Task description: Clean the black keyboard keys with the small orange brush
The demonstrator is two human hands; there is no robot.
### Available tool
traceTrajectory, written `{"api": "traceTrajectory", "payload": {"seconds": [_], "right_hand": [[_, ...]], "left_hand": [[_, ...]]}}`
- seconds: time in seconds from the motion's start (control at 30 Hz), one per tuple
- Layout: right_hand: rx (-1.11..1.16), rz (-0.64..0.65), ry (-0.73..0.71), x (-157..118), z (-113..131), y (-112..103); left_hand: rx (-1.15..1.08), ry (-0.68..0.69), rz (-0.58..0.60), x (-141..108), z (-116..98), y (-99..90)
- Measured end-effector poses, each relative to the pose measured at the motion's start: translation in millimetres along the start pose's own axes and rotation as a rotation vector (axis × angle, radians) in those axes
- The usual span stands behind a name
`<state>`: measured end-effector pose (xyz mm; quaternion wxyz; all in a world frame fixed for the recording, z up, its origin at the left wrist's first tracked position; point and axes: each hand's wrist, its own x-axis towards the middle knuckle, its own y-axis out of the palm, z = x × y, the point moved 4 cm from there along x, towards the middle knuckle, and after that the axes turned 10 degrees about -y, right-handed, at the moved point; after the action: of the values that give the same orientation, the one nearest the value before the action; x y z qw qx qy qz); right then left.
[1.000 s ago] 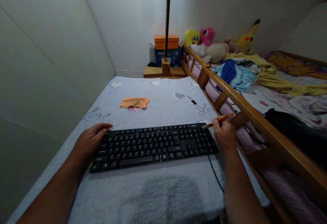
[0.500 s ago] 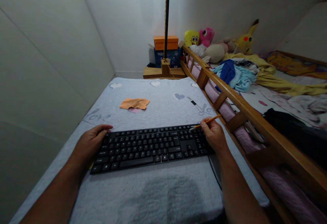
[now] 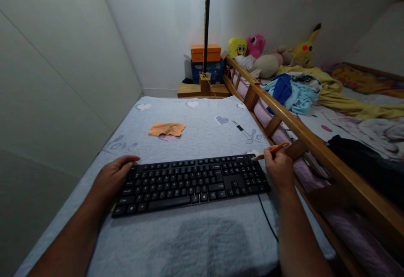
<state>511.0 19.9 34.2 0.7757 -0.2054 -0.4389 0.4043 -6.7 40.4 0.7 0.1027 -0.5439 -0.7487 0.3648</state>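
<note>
A black keyboard (image 3: pixel 186 184) lies on the pale blue quilted sheet, its cable running toward me from the right part. My left hand (image 3: pixel 115 176) is closed around the keyboard's left end, thumb along the top corner. A bit of something yellow (image 3: pixel 112 206) peeks out under that wrist. Between the fingers of my right hand (image 3: pixel 279 168) is a slim brush (image 3: pixel 276 148) with an orange handle. Its pale tip is at the keyboard's upper right corner, by the number pad; whether it touches cannot be told.
Beyond the keyboard lie an orange cloth (image 3: pixel 167 129) and a thin wire tool with a black grip (image 3: pixel 240 128). A wooden bed rail (image 3: pixel 284 115) runs along the right, with clothes and plush toys behind it. A black pole (image 3: pixel 205 28) stands at the far end before stacked boxes.
My right hand has moved right with the brush, from over the number pad to the keyboard's right edge, uncovering the right-hand keys. My left hand stays on the keyboard.
</note>
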Motion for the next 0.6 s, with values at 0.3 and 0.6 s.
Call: {"api": "traceTrajectory", "payload": {"seconds": [0.3, 0.6], "right_hand": [[0.324, 0.051, 0.024, -7, 23, 6], [0.188, 0.099, -0.017, -4, 18, 11]], "left_hand": [[0.013, 0.016, -0.01, 4, 5, 0.1], [0.057, 0.049, -0.011, 4, 2, -1.9]]}}
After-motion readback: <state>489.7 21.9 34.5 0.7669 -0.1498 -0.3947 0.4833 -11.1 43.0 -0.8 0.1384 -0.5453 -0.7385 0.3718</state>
